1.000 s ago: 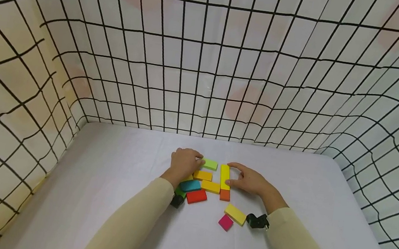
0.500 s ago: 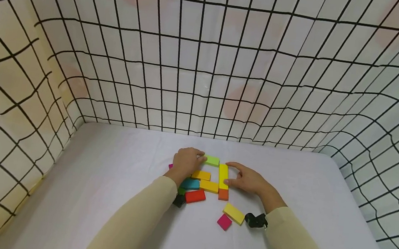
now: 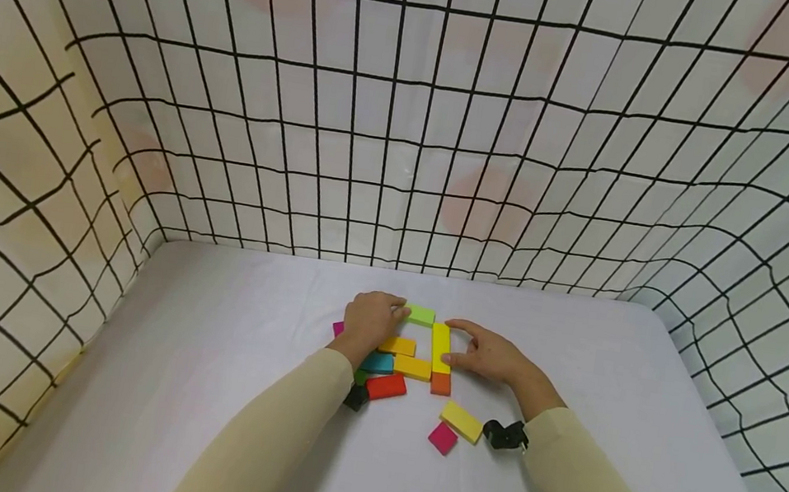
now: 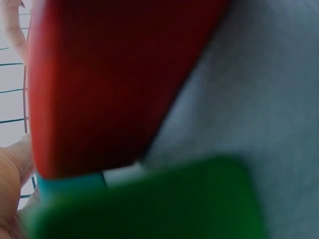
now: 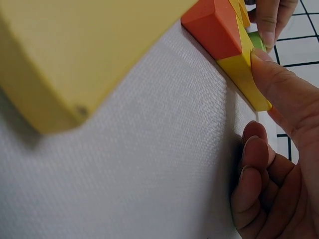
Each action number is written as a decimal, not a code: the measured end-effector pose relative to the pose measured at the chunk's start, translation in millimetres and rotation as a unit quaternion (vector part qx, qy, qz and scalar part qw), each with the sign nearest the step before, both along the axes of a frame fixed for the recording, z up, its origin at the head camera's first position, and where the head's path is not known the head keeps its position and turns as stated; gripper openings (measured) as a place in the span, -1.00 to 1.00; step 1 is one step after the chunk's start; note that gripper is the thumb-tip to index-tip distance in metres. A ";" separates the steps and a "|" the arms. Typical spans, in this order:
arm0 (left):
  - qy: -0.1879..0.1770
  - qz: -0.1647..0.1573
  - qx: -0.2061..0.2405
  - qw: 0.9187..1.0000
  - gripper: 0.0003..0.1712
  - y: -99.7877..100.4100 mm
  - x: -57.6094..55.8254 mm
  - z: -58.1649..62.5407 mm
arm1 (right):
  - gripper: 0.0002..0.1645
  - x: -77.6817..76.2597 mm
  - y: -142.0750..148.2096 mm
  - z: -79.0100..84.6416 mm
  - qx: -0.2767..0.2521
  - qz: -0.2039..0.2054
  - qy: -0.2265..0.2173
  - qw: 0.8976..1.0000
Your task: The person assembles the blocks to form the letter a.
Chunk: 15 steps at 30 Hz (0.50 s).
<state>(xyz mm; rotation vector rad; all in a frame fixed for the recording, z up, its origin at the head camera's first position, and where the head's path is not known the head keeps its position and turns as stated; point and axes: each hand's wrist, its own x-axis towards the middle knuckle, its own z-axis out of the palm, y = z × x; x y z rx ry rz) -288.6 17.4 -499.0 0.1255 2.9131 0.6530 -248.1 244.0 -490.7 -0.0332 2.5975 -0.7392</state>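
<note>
On the surface (image 3: 267, 304), L grip (image 3: 372, 318) pinches lime blk (image 3: 420, 316), R grip (image 3: 495, 357) yellow blk (image 3: 440, 348); overpushing could skew abutting orange-red blk (image 3: 440, 384).

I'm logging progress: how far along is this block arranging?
Looks done: the orange block sits against the bright yellow block. In hand: the right hand holds that yellow block; the left hand pinches the lime block. Probably left: the paler yellow block and pink block, lying away from the others.

A bright yellow block (image 3: 441, 348) sits at the right hand (image 3: 495, 357), a lime-green block (image 3: 420, 316) at the left hand (image 3: 371, 322). On that hand's near side are a teal block (image 3: 379, 363) and a red block (image 3: 386, 387). Beyond both hands, the mesh (image 3: 395, 78) is black-gridded.
</note>
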 end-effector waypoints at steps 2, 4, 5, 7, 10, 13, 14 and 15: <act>-0.002 0.000 0.002 1.000 -0.54 -0.4 -0.5 -0.4 | -0.04 -0.2 0.0 -0.1 -0.001 0.000 0.001 1.000; -0.005 0.000 0.003 1.000 -0.54 -0.9 -1.4 -1.4 | -0.03 -0.8 0.2 -0.4 0.000 0.002 0.002 1.000; -0.007 0.000 0.005 1.000 -0.54 -1.2 -2.0 -1.9 | -0.04 -1.2 0.3 -0.4 0.001 0.004 0.004 1.000; -0.010 0.002 0.012 1.000 -0.54 -1.9 -2.6 -2.5 | -0.04 -2.0 0.5 -1.0 0.002 0.007 0.006 1.000; -0.011 0.004 0.024 1.000 -0.55 -2.8 -1.5 -1.6 | -0.04 -2.9 0.9 -1.9 0.003 0.011 0.007 1.000; -0.008 0.001 0.032 0.999 -0.54 -3.7 0.3 -1.1 | -0.04 -3.2 1.3 -3.1 0.005 0.012 0.008 1.000; -0.007 0.000 0.034 0.999 -0.54 -4.1 0.7 -1.0 | -0.04 -3.3 1.2 -3.8 0.005 0.011 0.007 1.000; -0.005 -0.002 0.035 0.999 -0.53 -4.5 1.0 -1.3 | -0.04 -3.3 1.1 -4.1 0.005 0.010 0.006 1.000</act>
